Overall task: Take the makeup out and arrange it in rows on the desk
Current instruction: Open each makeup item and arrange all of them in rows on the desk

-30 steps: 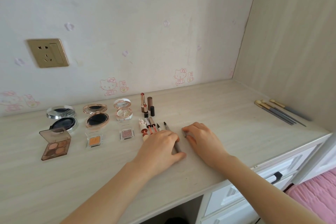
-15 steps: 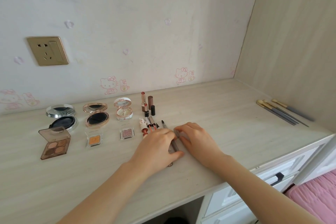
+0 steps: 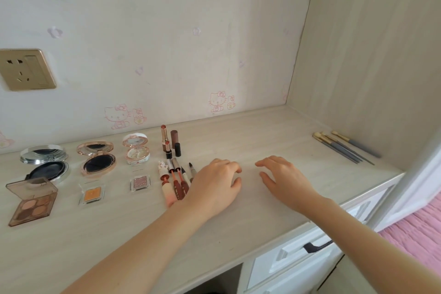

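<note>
Both hands palm-down on counter (image 3: 274, 126). Left hand (image 3: 214, 186) has fingers curled loosely, covering ends of lip pens (image 3: 177, 182); can't tell if gripping. Right hand (image 3: 284, 178) w/ fingers spread, holding nothing. Compacts (image 3: 95, 157) in rows at left.

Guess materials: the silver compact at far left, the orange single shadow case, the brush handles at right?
Silver compact: looks like chrome-plated plastic or metal; mirror-bright rim.
Orange shadow case: clear hard plastic; the desk shows through its edges.
Brush handles: matte grey, wood or plastic, unclear; gold ferrules look metallic.
</note>
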